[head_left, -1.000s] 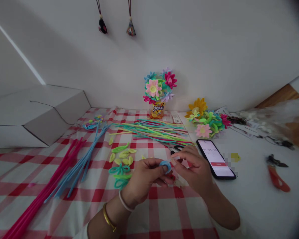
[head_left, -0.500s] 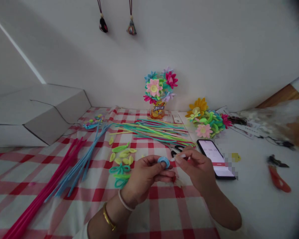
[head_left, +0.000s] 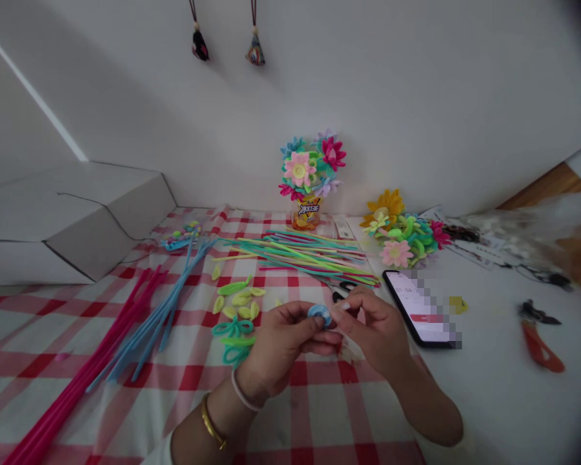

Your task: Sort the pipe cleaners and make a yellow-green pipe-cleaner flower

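My left hand [head_left: 283, 339] pinches a small light-blue ring-shaped coil [head_left: 319, 314] between thumb and forefinger; I cannot tell whether it is tape or a wound stem. Thumb and forefinger pressed together, my right hand [head_left: 375, 329] meets the coil's right edge, and whatever it grips there is hidden. Just behind the hands are black-handled scissors [head_left: 343, 289], partly covered. To the left lie yellow-green petal loops [head_left: 242, 298] and teal looped bows [head_left: 233, 327].
Loose pipe cleaners [head_left: 300, 255] lie behind; pink [head_left: 101, 361] and blue bundles [head_left: 169, 303] lie left. Fuzzy flowers stand in a jar [head_left: 306, 213], with more flowers [head_left: 407, 232] at right. A phone [head_left: 419, 310], orange-handled pliers [head_left: 540, 345] and a white box [head_left: 72, 219] are around.
My right hand has moved slightly left, so its fingertips now meet the blue coil's edge instead of being apart from it. My left hand has stayed nearly still.
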A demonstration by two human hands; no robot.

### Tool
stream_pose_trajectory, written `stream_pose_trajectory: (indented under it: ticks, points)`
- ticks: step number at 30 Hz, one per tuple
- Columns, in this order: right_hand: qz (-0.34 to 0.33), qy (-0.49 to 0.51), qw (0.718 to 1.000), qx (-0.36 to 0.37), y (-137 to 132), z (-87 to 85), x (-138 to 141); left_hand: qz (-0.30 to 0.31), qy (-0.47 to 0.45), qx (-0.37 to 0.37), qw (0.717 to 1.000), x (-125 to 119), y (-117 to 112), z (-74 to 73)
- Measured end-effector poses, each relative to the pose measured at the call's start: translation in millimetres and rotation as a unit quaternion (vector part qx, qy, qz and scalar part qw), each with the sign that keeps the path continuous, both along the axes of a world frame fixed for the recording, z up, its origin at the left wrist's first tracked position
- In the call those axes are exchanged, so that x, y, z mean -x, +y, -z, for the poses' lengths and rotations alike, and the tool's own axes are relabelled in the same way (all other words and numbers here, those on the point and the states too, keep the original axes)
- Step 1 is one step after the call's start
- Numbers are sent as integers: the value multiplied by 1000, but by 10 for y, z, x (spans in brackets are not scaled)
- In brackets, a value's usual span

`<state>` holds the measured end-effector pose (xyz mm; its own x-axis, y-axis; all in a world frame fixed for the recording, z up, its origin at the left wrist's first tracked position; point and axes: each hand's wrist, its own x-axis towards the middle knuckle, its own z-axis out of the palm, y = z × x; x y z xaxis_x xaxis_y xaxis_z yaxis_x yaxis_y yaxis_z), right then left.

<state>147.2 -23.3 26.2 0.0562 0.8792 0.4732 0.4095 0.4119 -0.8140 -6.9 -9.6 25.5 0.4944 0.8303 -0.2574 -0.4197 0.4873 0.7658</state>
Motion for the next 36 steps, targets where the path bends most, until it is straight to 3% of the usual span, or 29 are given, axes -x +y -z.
stream_pose_trajectory:
  ticks: [36]
  points:
    - [104, -35, 994, -15, 26, -42, -50, 22, -16, 3, 1000, 7, -16, -3]
